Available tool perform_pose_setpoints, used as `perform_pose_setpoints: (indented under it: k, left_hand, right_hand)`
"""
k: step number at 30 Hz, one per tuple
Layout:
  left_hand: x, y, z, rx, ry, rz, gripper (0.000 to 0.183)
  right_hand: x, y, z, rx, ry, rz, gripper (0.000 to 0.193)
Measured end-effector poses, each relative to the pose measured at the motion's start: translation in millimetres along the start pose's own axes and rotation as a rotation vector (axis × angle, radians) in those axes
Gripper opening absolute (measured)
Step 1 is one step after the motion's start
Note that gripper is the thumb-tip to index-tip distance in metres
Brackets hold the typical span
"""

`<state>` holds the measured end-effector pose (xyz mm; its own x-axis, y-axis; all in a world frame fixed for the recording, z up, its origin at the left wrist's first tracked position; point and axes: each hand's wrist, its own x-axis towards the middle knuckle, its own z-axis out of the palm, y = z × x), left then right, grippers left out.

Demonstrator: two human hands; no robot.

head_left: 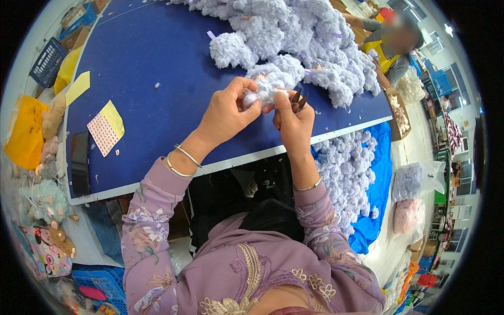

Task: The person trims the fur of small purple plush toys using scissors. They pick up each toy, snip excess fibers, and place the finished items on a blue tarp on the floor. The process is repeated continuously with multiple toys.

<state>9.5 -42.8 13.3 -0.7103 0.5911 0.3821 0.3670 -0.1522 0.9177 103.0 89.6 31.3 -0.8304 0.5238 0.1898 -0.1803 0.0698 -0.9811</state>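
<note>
Evidently, both hands are engaged on one fluffy pale-lilac piece (pixel 269 80), which we locate above the blue tabletop (pixel 157 79), at the near edge of a large pile (pixel 315 44) of similar pieces. On the left hand (pixel 230 107), we find the thumb and forefinger bent toward each other, only slightly apart, with fluff gripped between them; the remaining fingers are largely concealed, and we cannot tell how they are set. On the right hand (pixel 295 122), we see the thumb pressed to the right end of the piece, while the other fingers curl closed around small dark snips (pixel 299 100), whose blades point up and stand parted. We cannot determine whether the blades touch the fluff. Left of the hands, we record a sheet of red-patterned stickers (pixel 105 130) and a black phone (pixel 80 163); below the right-hand table edge, we note more lilac pieces (pixel 344 173) heaped on a blue sheet (pixel 380 176).
</note>
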Motion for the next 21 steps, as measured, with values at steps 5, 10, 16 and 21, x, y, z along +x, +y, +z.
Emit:
perform_pose_setpoints:
  k: [5, 10, 16, 21]
  left_hand:
    - [1, 0, -5, 0.29, -0.036, 0.148, 0.017]
    - [11, 1, -16, -0.176, -0.086, 0.066, 0.01]
    - [7, 43, -58, -0.268, -0.715, -0.211, 0.019]
    - [8, 19, -43, 0.025, -0.205, -0.21, 0.017]
  right_hand:
    - [0, -2, -2, -0.001, -0.015, 0.021, 0.019]
    - [1, 1, -1, -0.059, 0.053, 0.059, 0.021]
    - [5, -2, -8, -0.035, 0.135, 0.099, 0.023]
    - [4, -2, -8, -0.065, 0.115, 0.14, 0.024]
